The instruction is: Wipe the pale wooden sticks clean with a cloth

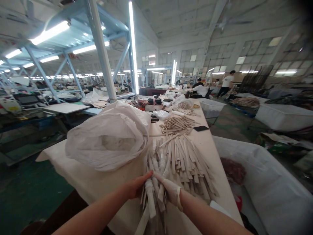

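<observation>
A heap of pale flat wooden sticks [182, 160] lies on the cream table [97, 182] in front of me. My bare left hand [137, 186] rests against the left side of a bundle of sticks [153, 195] near the front edge, fingers stretched forward. My right hand [171, 191], in a thin white glove, presses the same bundle from the right, its fingers laid along the sticks. The two hands squeeze the bundle between them. A second pile of sticks with metal ends [177, 124] lies farther back.
A big white plastic sack [110, 137] lies on the table's left half. A black phone [201, 128] sits by the right edge. A white bin [264, 186] stands to my right, a clear tub [211, 107] beyond. People work in the far background [226, 83]. A blue steel frame [101, 52] rises at left.
</observation>
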Demonstrator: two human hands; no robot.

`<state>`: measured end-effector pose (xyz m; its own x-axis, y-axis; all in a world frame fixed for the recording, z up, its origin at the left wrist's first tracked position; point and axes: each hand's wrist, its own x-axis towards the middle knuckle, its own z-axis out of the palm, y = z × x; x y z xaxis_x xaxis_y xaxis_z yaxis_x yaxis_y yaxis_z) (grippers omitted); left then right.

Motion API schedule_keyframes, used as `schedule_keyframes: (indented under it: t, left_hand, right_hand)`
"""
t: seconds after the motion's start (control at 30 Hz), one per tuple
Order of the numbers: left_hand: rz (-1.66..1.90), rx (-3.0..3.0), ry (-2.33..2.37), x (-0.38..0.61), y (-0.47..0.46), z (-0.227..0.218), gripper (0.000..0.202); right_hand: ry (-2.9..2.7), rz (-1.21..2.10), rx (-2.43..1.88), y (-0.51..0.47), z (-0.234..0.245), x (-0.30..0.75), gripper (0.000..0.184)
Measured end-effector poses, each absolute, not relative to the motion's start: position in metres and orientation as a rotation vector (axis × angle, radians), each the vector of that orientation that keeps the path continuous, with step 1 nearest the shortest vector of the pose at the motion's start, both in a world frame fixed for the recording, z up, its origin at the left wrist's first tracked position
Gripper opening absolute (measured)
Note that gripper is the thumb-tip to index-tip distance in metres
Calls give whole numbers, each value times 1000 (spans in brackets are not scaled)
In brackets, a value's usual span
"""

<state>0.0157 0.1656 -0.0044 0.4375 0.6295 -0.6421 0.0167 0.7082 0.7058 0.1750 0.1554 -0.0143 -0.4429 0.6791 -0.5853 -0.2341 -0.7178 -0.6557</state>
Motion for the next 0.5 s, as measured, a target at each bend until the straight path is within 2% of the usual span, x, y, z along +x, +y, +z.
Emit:
schedule_keyframes:
  t: [0.13,0.23,0.4,0.5]
  left_hand:
    - [550,647,1006,33,142,-10,57]
    - [616,721,989,41,124,2,53]
    - [758,950,974,49,103,54,50]
    - [907,1175,1007,52,103,97,56]
  right_hand:
    - [-643,2225,-1027,139,-12,178,42]
    - [-705,2165,-935,123,-7,185,43]
    - [-915,1848,-766,99,35,196,46]
    - [-1110,1574,-645,96,81,202,39]
